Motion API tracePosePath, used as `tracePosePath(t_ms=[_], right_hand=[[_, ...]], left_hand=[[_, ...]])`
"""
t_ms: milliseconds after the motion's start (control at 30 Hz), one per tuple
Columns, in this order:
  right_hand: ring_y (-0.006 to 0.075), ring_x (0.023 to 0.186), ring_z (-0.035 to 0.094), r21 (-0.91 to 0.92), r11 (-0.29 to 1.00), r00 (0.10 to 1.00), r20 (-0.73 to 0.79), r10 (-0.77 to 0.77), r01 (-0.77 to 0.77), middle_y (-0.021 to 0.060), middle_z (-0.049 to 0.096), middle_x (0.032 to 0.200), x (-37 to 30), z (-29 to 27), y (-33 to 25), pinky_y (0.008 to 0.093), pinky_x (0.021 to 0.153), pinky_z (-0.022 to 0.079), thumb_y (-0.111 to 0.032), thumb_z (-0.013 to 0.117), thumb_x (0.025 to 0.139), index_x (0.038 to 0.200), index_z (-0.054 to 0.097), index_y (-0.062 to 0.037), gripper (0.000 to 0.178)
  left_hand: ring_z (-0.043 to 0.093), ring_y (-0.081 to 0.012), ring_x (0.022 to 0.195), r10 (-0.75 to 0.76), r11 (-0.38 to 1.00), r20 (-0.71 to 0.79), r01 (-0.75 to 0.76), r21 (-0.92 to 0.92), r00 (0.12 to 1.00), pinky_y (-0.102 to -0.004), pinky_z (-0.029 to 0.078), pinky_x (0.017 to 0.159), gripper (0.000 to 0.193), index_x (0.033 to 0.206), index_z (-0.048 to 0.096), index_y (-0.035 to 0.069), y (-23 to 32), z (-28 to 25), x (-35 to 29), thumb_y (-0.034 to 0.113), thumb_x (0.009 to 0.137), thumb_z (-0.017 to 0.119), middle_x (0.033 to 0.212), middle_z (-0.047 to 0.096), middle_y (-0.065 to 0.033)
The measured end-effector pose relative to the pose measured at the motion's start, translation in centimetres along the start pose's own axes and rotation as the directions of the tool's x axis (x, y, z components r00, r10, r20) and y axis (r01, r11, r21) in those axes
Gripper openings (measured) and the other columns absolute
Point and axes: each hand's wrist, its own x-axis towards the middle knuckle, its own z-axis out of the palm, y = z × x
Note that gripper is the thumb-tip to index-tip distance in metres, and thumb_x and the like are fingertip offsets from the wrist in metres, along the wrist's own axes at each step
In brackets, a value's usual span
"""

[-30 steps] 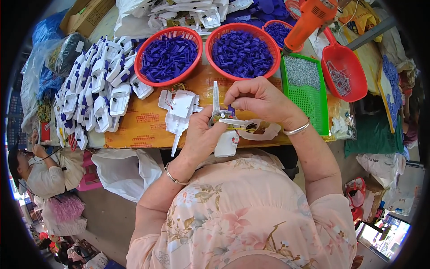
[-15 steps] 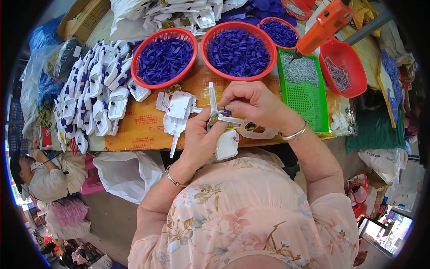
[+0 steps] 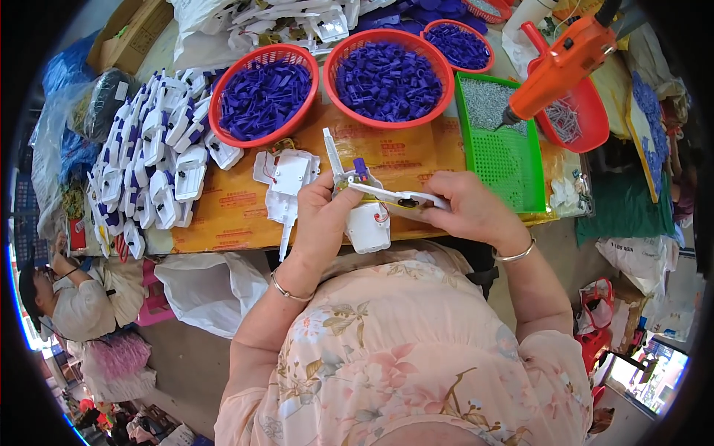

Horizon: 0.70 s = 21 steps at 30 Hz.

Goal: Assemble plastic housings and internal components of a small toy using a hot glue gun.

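Close to the table's front edge I hold a white plastic housing between both hands. My left hand is closed around its left end, where a thin white arm sticks up. A small purple plastic piece sits at that joint. My right hand pinches the housing's right end between thumb and fingers. Below it hangs a white box-shaped part with a red wire. Left of my left hand, another opened white housing with wires lies on the table.
Two red baskets of purple parts stand behind my hands, with a smaller one beyond. A green tray of screws is at right, under an orange electric screwdriver. White-and-purple units pile up left. A person sits far left.
My right hand has moved from above the joint down to the housing's right end. The purple piece now shows upright at the joint. The hanging screwdriver has shifted right and nearer.
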Motion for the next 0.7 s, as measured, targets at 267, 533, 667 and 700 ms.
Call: tracePosePath(t_ms=[267, 533, 667, 700], right_hand=[[0.0090, 0.060, 0.054, 0.756, 0.646, 0.978, -0.038, 0.205, -0.107, 0.0022, 0.060, 0.069, 0.3, 1.1, -1.3, 0.0222, 0.053, 0.042, -0.017, 0.065, 0.084, 0.084, 0.057, -0.0035, 0.015], [0.0118, 0.079, 0.060, 0.901, 0.433, 0.942, -0.116, 0.315, -0.033, 0.0093, 0.057, 0.099, 1.5, 2.7, -3.2, 0.0229, 0.065, 0.047, -0.022, 0.048, 0.090, 0.117, 0.044, 0.0007, 0.035], [0.0114, 0.100, 0.050, 0.897, 0.439, 0.960, -0.170, 0.225, 0.056, 0.0088, 0.053, 0.111, 1.7, 3.7, -3.4, 0.0257, 0.083, 0.042, -0.019, 0.051, 0.089, 0.131, 0.037, 0.0036, 0.050], [0.0132, 0.101, 0.051, 0.885, 0.459, 0.950, -0.204, 0.237, 0.076, 0.0100, 0.053, 0.112, 1.9, 4.2, -3.4, 0.0272, 0.085, 0.043, -0.017, 0.055, 0.086, 0.130, 0.039, 0.0042, 0.051]], left_hand=[[0.066, -0.0171, 0.080, -0.005, 0.996, -0.021, 0.004, -0.089, 1.000, -0.0300, 0.055, 0.072, 0.022, 0.108, 0.057, -0.004, -0.3, 0.1, 0.4, 0.004, 0.087, 0.053, 0.095, 0.066, -0.0114], [0.063, -0.0188, 0.094, 0.023, 0.971, 0.009, -0.020, -0.238, 1.000, -0.0326, 0.053, 0.081, 0.034, 0.116, 0.051, -0.003, -1.0, -0.1, 0.5, -0.003, 0.082, 0.048, 0.106, 0.062, -0.0124], [0.061, -0.0222, 0.101, 0.078, 0.967, -0.019, -0.080, -0.240, 0.997, -0.0374, 0.050, 0.088, 0.041, 0.120, 0.049, -0.002, -1.2, 0.2, 0.5, -0.004, 0.079, 0.045, 0.114, 0.060, -0.0129], [0.060, -0.0223, 0.103, 0.104, 0.969, -0.014, -0.104, -0.225, 0.995, -0.0382, 0.050, 0.089, 0.041, 0.120, 0.048, -0.001, -1.3, 0.3, 0.5, -0.004, 0.080, 0.044, 0.114, 0.060, -0.0126]])
